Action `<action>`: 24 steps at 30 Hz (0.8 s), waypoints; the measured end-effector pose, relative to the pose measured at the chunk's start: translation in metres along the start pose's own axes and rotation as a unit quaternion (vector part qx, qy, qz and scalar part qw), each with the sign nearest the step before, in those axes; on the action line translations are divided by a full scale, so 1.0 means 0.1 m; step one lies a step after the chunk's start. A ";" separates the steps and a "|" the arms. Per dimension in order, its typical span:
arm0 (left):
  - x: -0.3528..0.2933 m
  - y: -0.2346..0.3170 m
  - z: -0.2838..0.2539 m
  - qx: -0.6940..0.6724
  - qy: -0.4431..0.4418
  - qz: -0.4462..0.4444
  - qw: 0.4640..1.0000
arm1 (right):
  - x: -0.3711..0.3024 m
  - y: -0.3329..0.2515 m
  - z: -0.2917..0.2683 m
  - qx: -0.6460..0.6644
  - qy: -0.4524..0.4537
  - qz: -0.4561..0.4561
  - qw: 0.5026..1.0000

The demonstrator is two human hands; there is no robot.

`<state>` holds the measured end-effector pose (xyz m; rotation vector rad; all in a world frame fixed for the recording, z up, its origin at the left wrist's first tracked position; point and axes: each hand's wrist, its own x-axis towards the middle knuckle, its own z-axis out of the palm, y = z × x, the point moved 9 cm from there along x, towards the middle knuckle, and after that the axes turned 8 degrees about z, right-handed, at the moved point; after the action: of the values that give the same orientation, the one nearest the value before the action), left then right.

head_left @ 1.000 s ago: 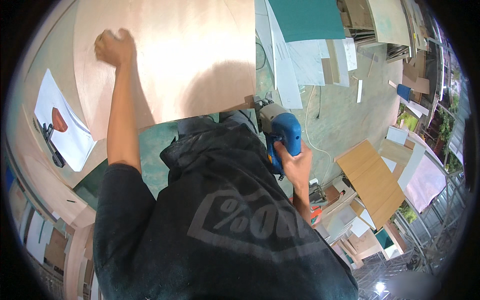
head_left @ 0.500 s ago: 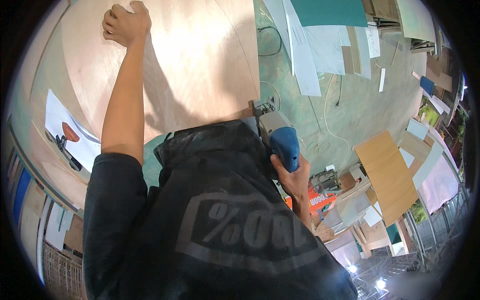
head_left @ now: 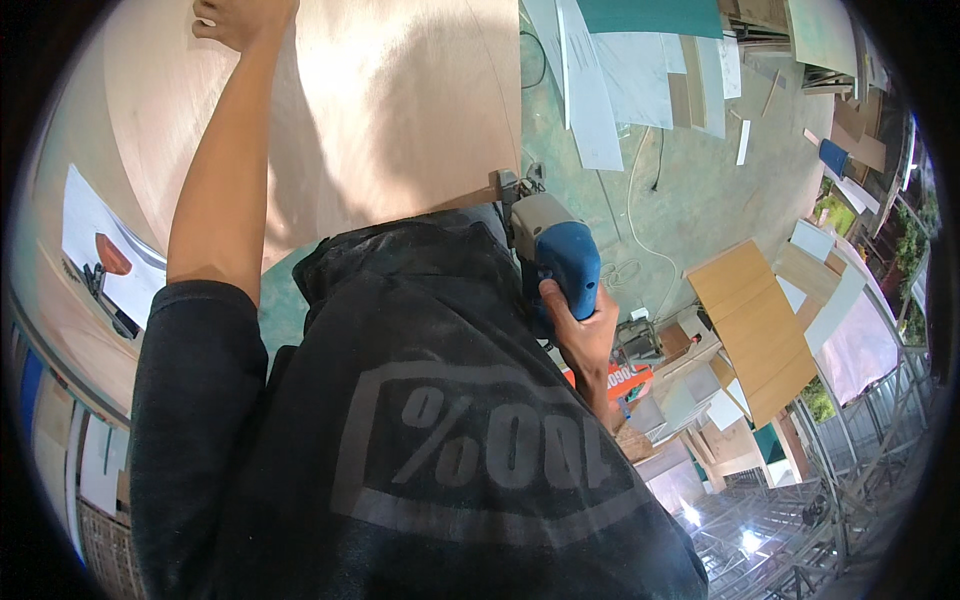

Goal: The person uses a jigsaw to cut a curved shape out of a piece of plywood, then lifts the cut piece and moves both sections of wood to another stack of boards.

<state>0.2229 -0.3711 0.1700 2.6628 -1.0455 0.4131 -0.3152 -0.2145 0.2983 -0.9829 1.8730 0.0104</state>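
My right hand (head_left: 585, 325) is wrapped round the handle of a jigsaw (head_left: 565, 258) with a blue rear and a pale grey front. Its metal front end lies at the near right corner of a large plywood sheet (head_left: 400, 120); contact of the blade with the wood cannot be made out. A thin curved line runs over the sheet near its right edge. On the sheet's far left part rests my left hand (head_left: 240, 18), fingers curled in, partly cut off by the top of the picture. Whether it holds anything is hidden.
White and green panels (head_left: 625, 75) lie on the green floor to the right, with cables (head_left: 640, 220) among them. Farther right are a brown board (head_left: 755, 335) and an orange box (head_left: 628, 382). A white sheet (head_left: 105, 255) with a reddish-brown shape lies at left.
The whole view has shifted, so my left hand sits nearer the top edge and is now partly cut off. The jigsaw stays in my right hand at the sheet's corner.
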 end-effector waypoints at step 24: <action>-0.02 -0.05 0.05 -0.007 0.037 -0.010 0.999 | 0.02 0.15 0.01 -0.021 0.040 -0.005 0.999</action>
<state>0.2256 -0.3682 0.1637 2.6220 -0.9951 0.4937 -0.3239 -0.2056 0.2901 -1.0341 1.9470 0.0044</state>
